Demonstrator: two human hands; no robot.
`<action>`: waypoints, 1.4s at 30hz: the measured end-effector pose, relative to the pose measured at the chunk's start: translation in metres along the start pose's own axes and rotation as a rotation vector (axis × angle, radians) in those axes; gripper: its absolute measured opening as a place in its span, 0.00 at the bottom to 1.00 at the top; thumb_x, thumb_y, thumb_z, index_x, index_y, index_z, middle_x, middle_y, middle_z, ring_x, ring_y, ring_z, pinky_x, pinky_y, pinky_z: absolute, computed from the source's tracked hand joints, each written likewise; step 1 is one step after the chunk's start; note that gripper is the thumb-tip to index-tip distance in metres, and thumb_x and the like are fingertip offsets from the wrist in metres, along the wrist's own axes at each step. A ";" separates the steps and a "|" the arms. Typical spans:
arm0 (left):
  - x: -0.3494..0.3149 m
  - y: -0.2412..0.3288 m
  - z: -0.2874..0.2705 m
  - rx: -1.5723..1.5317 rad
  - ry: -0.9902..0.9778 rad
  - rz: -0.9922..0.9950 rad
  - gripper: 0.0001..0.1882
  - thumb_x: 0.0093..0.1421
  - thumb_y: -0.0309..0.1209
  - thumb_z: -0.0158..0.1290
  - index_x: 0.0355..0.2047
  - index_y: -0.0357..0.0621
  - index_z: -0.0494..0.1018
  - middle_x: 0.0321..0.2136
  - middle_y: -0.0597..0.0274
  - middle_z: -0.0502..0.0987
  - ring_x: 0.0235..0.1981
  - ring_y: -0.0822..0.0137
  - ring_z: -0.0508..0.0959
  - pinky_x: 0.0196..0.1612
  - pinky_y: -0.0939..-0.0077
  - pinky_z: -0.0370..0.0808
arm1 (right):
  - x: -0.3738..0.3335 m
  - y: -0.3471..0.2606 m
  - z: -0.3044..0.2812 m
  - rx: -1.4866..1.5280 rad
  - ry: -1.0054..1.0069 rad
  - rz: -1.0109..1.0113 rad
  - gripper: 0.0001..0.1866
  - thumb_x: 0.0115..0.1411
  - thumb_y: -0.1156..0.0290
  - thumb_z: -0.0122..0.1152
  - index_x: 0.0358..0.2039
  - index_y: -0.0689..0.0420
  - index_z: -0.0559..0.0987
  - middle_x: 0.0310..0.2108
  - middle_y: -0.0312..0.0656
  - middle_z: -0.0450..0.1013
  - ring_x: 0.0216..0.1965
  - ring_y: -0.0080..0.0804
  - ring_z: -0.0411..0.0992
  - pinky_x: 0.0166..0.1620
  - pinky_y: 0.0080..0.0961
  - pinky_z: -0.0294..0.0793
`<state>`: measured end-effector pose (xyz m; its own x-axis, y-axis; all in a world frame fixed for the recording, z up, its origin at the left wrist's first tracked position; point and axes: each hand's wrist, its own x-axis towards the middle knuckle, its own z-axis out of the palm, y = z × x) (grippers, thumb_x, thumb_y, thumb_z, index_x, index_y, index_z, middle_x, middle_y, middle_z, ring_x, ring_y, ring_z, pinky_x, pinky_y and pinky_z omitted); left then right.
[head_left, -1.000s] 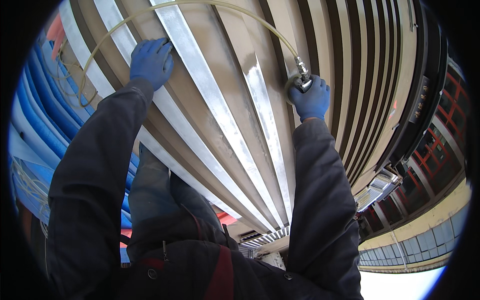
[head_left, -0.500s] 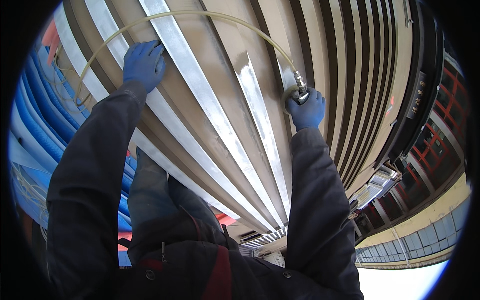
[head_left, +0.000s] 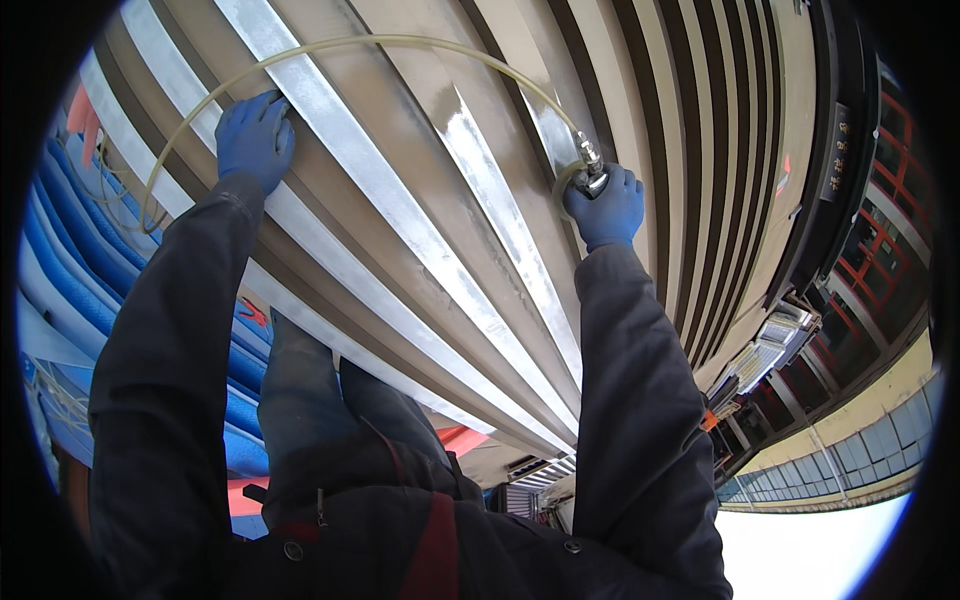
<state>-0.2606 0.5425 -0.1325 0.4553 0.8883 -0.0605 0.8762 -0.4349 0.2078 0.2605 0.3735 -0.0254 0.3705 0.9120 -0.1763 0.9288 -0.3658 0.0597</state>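
A tall panel (head_left: 350,160) with beige ribs and dark grooves fills the middle of the view. Bare, shiny metal strips run along several of its ribs. My right hand (head_left: 608,210), in a blue glove, is closed around an air sander (head_left: 593,182), whose round pad lies against a partly bared rib. The pad is mostly hidden by the hand. From the sander's metal fitting a clear yellowish air hose (head_left: 400,40) arcs across to the left. My left hand (head_left: 252,142), gloved in blue too, has its fingers curled over a rib's edge at the upper left.
Blue padded sheets (head_left: 75,250) stand at the left, with loose hose and thin cords near them. Red cloth (head_left: 82,112) hangs there. At the right are a stack of pale flat items (head_left: 770,340) and a building with red-framed windows (head_left: 865,255).
The view has shifted a little, and the panel appears further left. The sander and my right hand have moved slightly relative to the ribs. My left hand keeps its place on the rib.
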 end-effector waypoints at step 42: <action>0.007 0.013 -0.015 -0.067 0.011 0.059 0.17 0.66 0.35 0.59 0.53 0.46 0.82 0.59 0.55 0.80 0.59 0.49 0.77 0.70 0.44 0.66 | 0.018 -0.020 0.000 0.080 0.066 0.055 0.23 0.57 0.54 0.78 0.49 0.51 0.83 0.46 0.46 0.80 0.49 0.52 0.78 0.51 0.50 0.80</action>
<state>-0.2484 0.5453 -0.1158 0.5035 0.8633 -0.0352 0.8353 -0.4760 0.2752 0.2489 0.3976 -0.0298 0.4227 0.8995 -0.1101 0.9045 -0.4264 -0.0114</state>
